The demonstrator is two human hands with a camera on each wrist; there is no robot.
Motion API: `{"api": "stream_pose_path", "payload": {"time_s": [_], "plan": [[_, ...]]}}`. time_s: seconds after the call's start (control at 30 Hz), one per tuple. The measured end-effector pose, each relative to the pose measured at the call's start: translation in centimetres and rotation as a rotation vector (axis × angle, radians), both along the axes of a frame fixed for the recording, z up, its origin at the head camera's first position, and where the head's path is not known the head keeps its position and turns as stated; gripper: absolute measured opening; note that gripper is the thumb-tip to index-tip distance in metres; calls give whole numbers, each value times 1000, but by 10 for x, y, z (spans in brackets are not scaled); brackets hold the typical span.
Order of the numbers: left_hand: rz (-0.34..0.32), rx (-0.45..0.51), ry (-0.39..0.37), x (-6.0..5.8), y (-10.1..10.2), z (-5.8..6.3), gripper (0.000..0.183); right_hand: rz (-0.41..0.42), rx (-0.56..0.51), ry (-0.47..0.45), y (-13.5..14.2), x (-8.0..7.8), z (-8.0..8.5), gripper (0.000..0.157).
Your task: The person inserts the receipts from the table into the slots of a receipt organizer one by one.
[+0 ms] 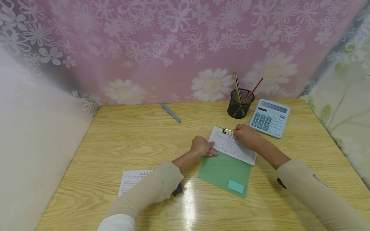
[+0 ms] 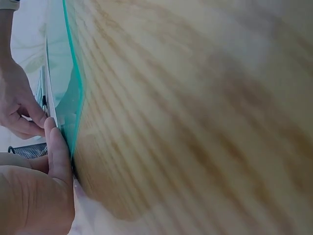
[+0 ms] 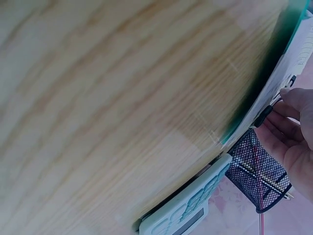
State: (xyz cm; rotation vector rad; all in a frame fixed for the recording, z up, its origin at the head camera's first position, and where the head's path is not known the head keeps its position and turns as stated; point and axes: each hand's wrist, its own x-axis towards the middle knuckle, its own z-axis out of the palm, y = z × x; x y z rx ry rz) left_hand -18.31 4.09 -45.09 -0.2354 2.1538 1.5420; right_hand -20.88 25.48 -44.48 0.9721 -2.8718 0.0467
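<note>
A translucent green clipboard (image 1: 225, 171) with a light blue label near its lower edge lies at the right of centre. White printed sheets (image 1: 231, 149) cover its upper part, beneath a metal clip (image 1: 228, 132) with black ends. My left hand (image 1: 201, 146) holds the left edge, thumb over the paper. In the left wrist view, fingers (image 2: 59, 149) extend along the green edge. At the top, my right hand (image 1: 248, 137) pinches the clip, its fingers (image 3: 281, 127) around a black end in the right wrist view. That view shows the clipboard tilted off the tabletop.
A black mesh pen cup (image 1: 241, 104) with pencils stands behind the clipboard. Beside it lies a light blue calculator (image 1: 270, 118). A blue pen (image 1: 171, 113) rests near the back edge. Another printed sheet (image 1: 133, 181) is partly under the left sleeve. Floral curtains (image 1: 179, 57) border the wooden table (image 1: 133, 138).
</note>
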Motion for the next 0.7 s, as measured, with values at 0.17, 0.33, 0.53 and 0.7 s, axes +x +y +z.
{"api": "stream_pose_path", "payload": {"time_s": [0.17,0.33,0.53,0.7], "plan": [[4,-19,0,-2,2,-1,30,-16,19,-30,0,0,1,9],[7,-31,-8,-4,4,-2,33,-31,26,-51,-1,1,3,8],[23,-32,-16,-5,5,1,34,-37,23,-63,-1,3,5,9],[16,-51,-18,-6,6,2,35,-41,37,-65,-1,3,5,11]]}}
